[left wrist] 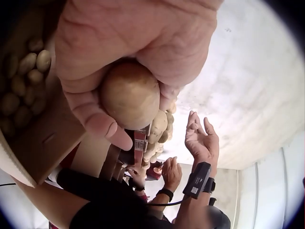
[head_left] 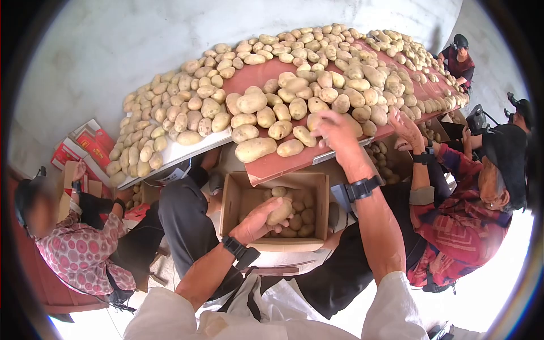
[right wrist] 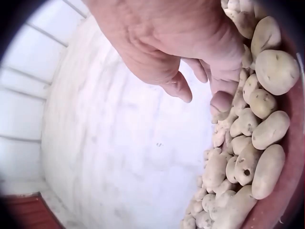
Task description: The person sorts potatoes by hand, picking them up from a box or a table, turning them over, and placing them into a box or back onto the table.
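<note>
My left hand (head_left: 254, 221) grips a potato (head_left: 279, 212) over an open cardboard box (head_left: 226, 205) between my knees. In the left wrist view, the fingers and thumb curl round that potato (left wrist: 131, 98), and its smooth, pale brown end shows. Several potatoes (head_left: 303, 218) lie inside the box. Reaching forward, my right hand (head_left: 340, 139) hovers at the near edge of a potato heap (head_left: 317, 93) on a red tabletop (head_left: 249, 76). From the right wrist, this hand (right wrist: 176, 43) shows loosely bent fingers apart from the thumb, with nothing between them, beside pale potatoes (right wrist: 271, 129).
To my right sits a person in a red patterned shirt (head_left: 453, 238), one raised hand (head_left: 408, 133) near mine. On the left is a person in a dotted shirt (head_left: 79, 255). Red-and-white cartons (head_left: 85, 147) stand far left. A white board (head_left: 192, 148) adjoins the red tabletop.
</note>
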The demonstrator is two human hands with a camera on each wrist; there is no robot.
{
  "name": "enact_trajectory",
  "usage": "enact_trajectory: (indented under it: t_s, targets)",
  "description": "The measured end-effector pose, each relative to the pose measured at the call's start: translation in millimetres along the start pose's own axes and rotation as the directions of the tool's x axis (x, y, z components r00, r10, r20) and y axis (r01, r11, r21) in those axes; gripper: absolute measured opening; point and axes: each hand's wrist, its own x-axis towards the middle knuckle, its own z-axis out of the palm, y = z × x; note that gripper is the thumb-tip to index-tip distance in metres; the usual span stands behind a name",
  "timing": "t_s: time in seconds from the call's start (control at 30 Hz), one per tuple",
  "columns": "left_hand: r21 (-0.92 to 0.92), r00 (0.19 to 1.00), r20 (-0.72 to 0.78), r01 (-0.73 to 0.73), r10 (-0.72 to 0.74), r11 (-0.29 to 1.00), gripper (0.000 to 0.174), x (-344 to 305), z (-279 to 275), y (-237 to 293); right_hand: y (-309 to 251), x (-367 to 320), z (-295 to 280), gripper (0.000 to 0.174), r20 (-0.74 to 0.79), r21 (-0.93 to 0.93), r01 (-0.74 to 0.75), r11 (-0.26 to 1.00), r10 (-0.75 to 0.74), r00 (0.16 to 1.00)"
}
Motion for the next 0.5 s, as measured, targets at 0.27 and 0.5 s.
enact_trajectory:
  t_s: [0.27,0.5]
  targets:
    - [-0.095,0.997,-0.083,-0.019,0.011,0.995,0.045,1,6,9,31,-67,49,0.045,0.731,-0.533,0.33,0.779,0.228,0.643]
    - [-0.086,0.971,-0.234,-0.079,0.057,0.993,0.045,0,6,6,53,-94,68,0.057,0.671,-0.628,0.431,0.648,0.171,0.722]
